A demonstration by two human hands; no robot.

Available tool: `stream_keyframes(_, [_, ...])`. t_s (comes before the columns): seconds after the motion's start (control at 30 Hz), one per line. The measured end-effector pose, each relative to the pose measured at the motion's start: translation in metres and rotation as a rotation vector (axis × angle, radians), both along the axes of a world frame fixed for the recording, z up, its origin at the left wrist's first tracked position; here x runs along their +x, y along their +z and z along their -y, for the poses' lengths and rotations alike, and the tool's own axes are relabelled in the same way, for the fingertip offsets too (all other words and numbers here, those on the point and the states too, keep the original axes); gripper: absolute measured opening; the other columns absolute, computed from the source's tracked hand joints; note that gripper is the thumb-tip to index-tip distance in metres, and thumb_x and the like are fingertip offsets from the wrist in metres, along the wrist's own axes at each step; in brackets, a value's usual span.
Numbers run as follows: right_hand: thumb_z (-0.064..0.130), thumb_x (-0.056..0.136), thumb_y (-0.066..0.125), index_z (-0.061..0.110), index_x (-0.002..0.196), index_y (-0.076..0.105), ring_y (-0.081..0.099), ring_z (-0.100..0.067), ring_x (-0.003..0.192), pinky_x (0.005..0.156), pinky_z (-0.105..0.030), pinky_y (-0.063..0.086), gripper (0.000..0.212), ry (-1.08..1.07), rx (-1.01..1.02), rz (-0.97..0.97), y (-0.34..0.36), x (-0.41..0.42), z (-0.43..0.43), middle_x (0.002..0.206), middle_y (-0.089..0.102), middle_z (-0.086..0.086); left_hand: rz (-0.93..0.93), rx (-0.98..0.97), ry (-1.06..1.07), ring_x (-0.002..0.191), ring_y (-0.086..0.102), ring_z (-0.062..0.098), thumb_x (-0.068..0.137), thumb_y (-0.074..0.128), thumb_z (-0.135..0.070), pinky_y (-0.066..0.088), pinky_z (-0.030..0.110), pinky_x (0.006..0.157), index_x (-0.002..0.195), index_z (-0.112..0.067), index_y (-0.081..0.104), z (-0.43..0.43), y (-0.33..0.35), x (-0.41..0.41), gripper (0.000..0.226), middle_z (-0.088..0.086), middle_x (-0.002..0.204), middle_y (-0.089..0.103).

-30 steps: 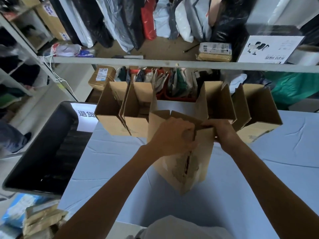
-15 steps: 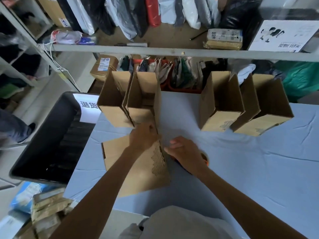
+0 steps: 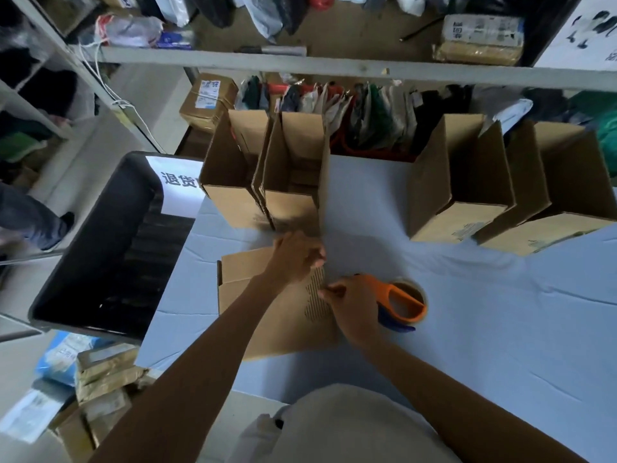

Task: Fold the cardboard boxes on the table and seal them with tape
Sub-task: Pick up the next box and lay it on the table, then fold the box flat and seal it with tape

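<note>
The box (image 3: pixel 290 332) being worked on lies flat on the pale blue surface (image 3: pixel 484 345), in the lower middle of the frame. It lies to the left of the tape. A torn patch (image 3: pixel 315 302) with little ribs showing is near its right edge.

The left hand (image 3: pixel 297 259) sits at the far right corner of this box. Its fingers are curled, but I cannot tell if they pinch the edge or just press down on it.

The right hand (image 3: pixel 354 305) is at the right edge of the box. It looks like it grips the tape dispenser (image 3: pixel 404 304) by its orange handle. The dispenser rests on the surface, touching or just beside the box. It sticks out to the right of the hand, with the tape roll at the far end. So the right hand is the one nearer the tape, and I think the tape must go left, over the box, to seal it.

Four open boxes stand at the back: two (image 3: pixel 230 208) (image 3: pixel 290 205) at upper middle, two (image 3: pixel 457 195) (image 3: pixel 561 202) at upper right. Their insides are dark, and I cannot tell what is in them.

A black bin (image 3: pixel 83 262) sits at the left. It holds something dark that I cannot make out.
</note>
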State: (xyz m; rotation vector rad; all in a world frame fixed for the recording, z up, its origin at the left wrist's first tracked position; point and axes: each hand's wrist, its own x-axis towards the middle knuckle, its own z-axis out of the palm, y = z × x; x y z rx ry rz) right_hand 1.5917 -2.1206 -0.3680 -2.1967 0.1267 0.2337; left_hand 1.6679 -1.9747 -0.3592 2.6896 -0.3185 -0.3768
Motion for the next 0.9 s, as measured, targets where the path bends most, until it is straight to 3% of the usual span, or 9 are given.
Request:
stream_keyframes(0.1, [0.025, 0.078, 0.074, 0.020, 0.071, 0.067, 0.059, -0.014, 0.073, 0.070, -0.028, 0.040, 0.011, -0.035, 0.077, -0.051, -0.008, -0.009, 0.005, 0.075, 0.065, 0.003, -0.031, 0.003, 0.019, 0.107, 0.047, 0.019, 0.090, 0.055, -0.028, 0.025, 0.033, 0.092, 0.081, -0.039, 0.055, 0.005, -0.008, -0.001, 0.014, -0.011, 0.097, 0.058])
stream_keyframes(0.27, [0.019, 0.077, 0.073, 0.022, 0.062, 0.062, 0.053, -0.007, 0.063, 0.065, -0.024, 0.036, 0.020, -0.031, 0.121, -0.039, -0.006, -0.007, 0.005, 0.063, 0.060, 0.007, -0.020, -0.041, 0.178, 0.128, 0.022, 0.019, 0.086, 0.058, -0.028, 0.008, 0.025, 0.101, 0.110, -0.040, 0.058, 0.016, -0.005, -0.019, 0.027, -0.008, 0.128, 0.039])
stream_keyframes(0.33, [0.017, 0.078, 0.073, 0.020, 0.062, 0.064, 0.053, -0.005, 0.059, 0.065, -0.024, 0.036, 0.019, 0.028, 0.173, -0.054, -0.004, -0.008, 0.009, 0.060, 0.059, 0.006, -0.051, 0.017, 0.161, 0.134, 0.013, 0.021, 0.078, 0.065, -0.037, 0.006, 0.039, 0.113, 0.116, -0.041, 0.055, 0.018, -0.004, -0.031, 0.040, -0.009, 0.138, 0.030])
stream_keyframes(0.4, [0.018, 0.079, 0.073, 0.015, 0.062, 0.062, 0.049, -0.006, 0.055, 0.062, -0.024, 0.036, 0.020, 0.082, 0.154, -0.012, 0.000, -0.009, 0.022, 0.058, 0.056, 0.005, -0.032, -0.004, 0.133, 0.137, 0.012, 0.023, 0.071, 0.067, -0.045, 0.009, 0.047, 0.113, 0.114, -0.042, 0.056, 0.016, -0.005, -0.041, 0.044, -0.010, 0.140, 0.030])
stream_keyframes(0.47, [0.020, 0.078, 0.074, 0.012, 0.076, 0.059, 0.048, -0.008, 0.060, 0.061, -0.021, 0.033, 0.017, 0.023, 0.013, 0.111, 0.000, -0.015, 0.043, 0.069, 0.055, 0.001, -0.023, -0.035, 0.141, 0.136, 0.014, 0.022, 0.071, 0.070, -0.042, 0.008, 0.044, 0.113, 0.113, -0.040, 0.057, 0.014, -0.003, -0.047, 0.044, -0.009, 0.140, 0.032])
stream_keyframes(0.53, [0.015, 0.076, 0.074, 0.004, 0.098, 0.055, 0.053, -0.022, 0.084, 0.071, -0.028, 0.040, 0.031, -0.030, -0.180, 0.162, -0.009, -0.024, 0.068, 0.095, 0.056, -0.010, -0.019, -0.010, 0.135, 0.135, 0.014, 0.021, 0.073, 0.072, -0.034, 0.005, 0.042, 0.112, 0.115, -0.038, 0.057, 0.013, 0.000, -0.050, 0.045, -0.008, 0.142, 0.032])
stream_keyframes(0.63, [0.013, 0.076, 0.071, -0.001, 0.117, 0.048, 0.046, -0.038, 0.111, 0.082, -0.046, 0.048, 0.049, 0.073, -0.384, 0.036, -0.033, -0.030, 0.092, 0.119, 0.047, -0.020, -0.030, 0.017, 0.093, 0.137, 0.013, 0.021, 0.074, 0.072, -0.032, 0.003, 0.041, 0.112, 0.120, -0.038, 0.055, 0.014, 0.006, -0.053, 0.049, -0.006, 0.145, 0.031])
stream_keyframes(0.73, [0.015, 0.087, 0.060, 0.000, 0.128, 0.043, 0.046, -0.033, 0.118, 0.090, -0.040, 0.046, 0.047, 0.231, -0.511, -0.070, -0.042, -0.020, 0.095, 0.129, 0.048, -0.017, -0.067, 0.014, 0.074, 0.139, 0.013, 0.023, 0.074, 0.072, -0.032, 0.007, 0.041, 0.113, 0.133, -0.037, 0.046, 0.014, 0.009, -0.054, 0.064, -0.003, 0.149, 0.029])
stream_keyframes(0.9, [0.009, 0.084, 0.061, 0.005, 0.128, 0.048, 0.055, -0.032, 0.111, 0.084, -0.042, 0.050, 0.047, 0.285, -0.328, 0.081, -0.029, -0.016, 0.106, 0.122, 0.056, -0.012, -0.064, -0.234, 0.197, 0.139, 0.022, 0.024, 0.089, 0.055, -0.008, 0.020, 0.036, 0.114, 0.143, -0.019, 0.035, 0.027, 0.020, -0.055, 0.058, 0.006, 0.148, 0.034])
